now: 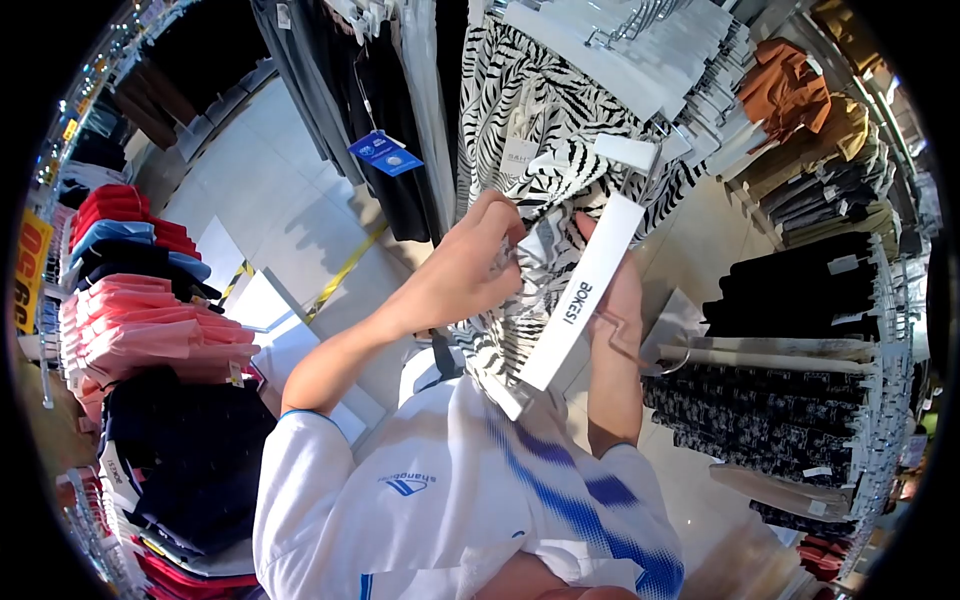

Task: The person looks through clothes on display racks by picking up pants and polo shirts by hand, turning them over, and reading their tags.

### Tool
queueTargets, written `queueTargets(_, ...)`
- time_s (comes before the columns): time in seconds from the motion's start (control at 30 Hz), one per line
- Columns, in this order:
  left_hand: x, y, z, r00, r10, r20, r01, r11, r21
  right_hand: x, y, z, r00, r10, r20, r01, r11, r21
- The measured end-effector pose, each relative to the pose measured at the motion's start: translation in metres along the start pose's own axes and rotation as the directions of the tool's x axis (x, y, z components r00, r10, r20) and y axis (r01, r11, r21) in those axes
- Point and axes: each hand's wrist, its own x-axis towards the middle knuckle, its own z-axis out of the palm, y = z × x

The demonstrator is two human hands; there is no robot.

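Observation:
A black-and-white zebra-print garment (500, 335) hangs in front of my chest on a white hanger (583, 290) lettered BOKESI. My right hand (620, 285) is wrapped around behind the hanger, partly hidden by its white bar. The curled fingers of my left hand (485, 250) grip the garment's cloth beside the hanger. Just beyond my hands are more zebra-print garments (500, 75) on a rack, with a pale tag (520, 155) among their folds.
Black trousers with a blue tag (385, 153) hang ahead to the left. Pink folded clothes (150, 325) and dark navy garments (195, 460) line the left side. On the right hang black garments (790, 285) and patterned dark ones (770, 405). White hangers (640, 55) crowd the rack ahead.

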Motion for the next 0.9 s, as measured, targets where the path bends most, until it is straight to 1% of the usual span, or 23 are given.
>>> queueTargets(0.07, 0.003, -0.006, 0.002, 0.998, -0.045, -0.039, 0.047, 0.998, 0.041, 0.009, 0.006, 0.012, 0.993, -0.004, -0.115, 0.003, 1.0, -0.004)
queueTargets(0.13, 0.004, -0.014, 0.005, 0.999, -0.031, -0.037, 0.032, 0.999, 0.028, 0.013, 0.007, 0.007, 0.996, 0.01, -0.093, -0.011, 1.0, -0.008)
queueTargets(0.17, 0.004, -0.016, 0.005, 0.998, -0.064, -0.025, 0.065, 0.996, 0.06, 0.014, 0.007, 0.006, 0.997, 0.027, -0.074, -0.028, 1.0, -0.014)
queueTargets(0.2, 0.005, -0.017, 0.005, 0.995, -0.094, -0.013, 0.095, 0.991, 0.093, 0.009, 0.005, 0.013, 0.989, -0.009, -0.149, 0.003, 0.999, -0.039)
queueTargets(0.23, 0.005, -0.018, 0.007, 0.997, -0.082, -0.015, 0.083, 0.985, 0.153, 0.008, 0.005, 0.012, 0.991, -0.017, -0.131, 0.007, 0.997, -0.079)
queueTargets(0.27, 0.004, -0.019, 0.009, 0.998, -0.064, -0.004, 0.064, 0.985, 0.163, 0.008, 0.004, 0.011, 0.993, -0.027, -0.112, 0.014, 0.993, -0.118)
queueTargets(0.3, 0.003, -0.021, 0.013, 0.996, -0.092, 0.004, 0.088, 0.959, 0.268, 0.009, 0.004, 0.012, 0.995, 0.007, -0.095, -0.018, 0.993, -0.112)
queueTargets(0.33, 0.001, -0.024, 0.017, 0.993, -0.119, 0.007, 0.108, 0.923, 0.371, 0.009, 0.003, 0.008, 1.0, 0.006, -0.008, -0.007, 0.985, -0.171)
queueTargets(0.37, -0.002, -0.03, 0.023, 0.992, -0.125, -0.011, 0.12, 0.922, 0.369, 0.01, 0.005, 0.007, 0.999, 0.014, -0.03, -0.019, 0.982, -0.189)
queueTargets(0.4, -0.004, -0.037, 0.028, 0.992, -0.12, -0.038, 0.125, 0.897, 0.424, 0.01, 0.006, 0.008, 0.998, 0.02, -0.051, -0.03, 0.978, -0.208)
queueTargets(0.47, -0.006, -0.041, 0.032, 0.989, -0.137, -0.062, 0.15, 0.922, 0.356, 0.015, 0.007, -0.002, 0.997, 0.071, -0.037, -0.079, 0.93, -0.358)
queueTargets(0.5, -0.006, -0.04, 0.034, 0.979, -0.186, -0.082, 0.203, 0.911, 0.358, 0.012, 0.008, 0.004, 0.997, 0.033, -0.074, -0.057, 0.933, -0.355)
queueTargets(0.53, -0.006, -0.041, 0.038, 0.983, -0.169, -0.073, 0.184, 0.911, 0.37, 0.01, 0.01, 0.011, 0.994, -0.003, -0.11, -0.036, 0.935, -0.352)
queueTargets(0.57, -0.008, -0.043, 0.042, 0.98, -0.174, -0.098, 0.198, 0.901, 0.387, 0.011, 0.011, 0.009, 0.994, -0.016, -0.105, -0.021, 0.94, -0.342)
queueTargets(0.6, -0.01, -0.044, 0.045, 0.976, -0.178, -0.126, 0.214, 0.89, 0.403, 0.014, 0.012, 0.005, 0.996, -0.003, -0.09, -0.031, 0.927, -0.374)
queueTargets(0.63, -0.01, -0.043, 0.046, 0.978, -0.18, -0.103, 0.207, 0.87, 0.448, 0.017, 0.012, 0.002, 0.997, 0.011, -0.076, -0.041, 0.912, -0.407)
queueTargets(0.67, -0.01, -0.042, 0.043, 0.98, -0.172, -0.097, 0.197, 0.866, 0.459, 0.017, 0.01, 0.001, 0.998, 0.002, -0.069, -0.03, 0.917, -0.398)
queueTargets(0.73, -0.01, -0.037, 0.031, 0.984, -0.14, 0.112, 0.067, 0.866, 0.496, 0.015, 0.005, 0.001, 0.993, 0.117, -0.005, -0.107, 0.892, -0.44)
queueTargets(0.77, -0.008, -0.035, 0.019, 0.969, -0.119, 0.217, 0.014, 0.902, 0.431, 0.021, 0.006, -0.01, 0.983, 0.18, 0.034, -0.144, 0.877, -0.458)
queueTargets(0.8, -0.005, -0.026, 0.007, 0.968, -0.119, 0.219, 0.012, 0.899, 0.439, 0.02, 0.005, -0.01, 0.983, 0.177, 0.041, -0.14, 0.88, -0.453)
queueTargets(0.83, 0.0, -0.012, -0.006, 0.988, 0.025, 0.149, -0.101, 0.846, 0.524, 0.019, 0.003, -0.009, 0.974, 0.222, 0.054, -0.165, 0.846, -0.507)
queueTargets(0.87, 0.005, 0.004, -0.016, 0.98, 0.175, 0.093, -0.196, 0.77, 0.607, 0.019, 0.003, -0.008, 0.961, 0.269, 0.062, -0.19, 0.806, -0.561)
queueTargets(0.9, 0.014, 0.019, -0.021, 0.955, 0.294, 0.043, -0.233, 0.65, 0.723, 0.019, 0.005, -0.008, 0.954, 0.293, 0.063, -0.206, 0.794, -0.573)
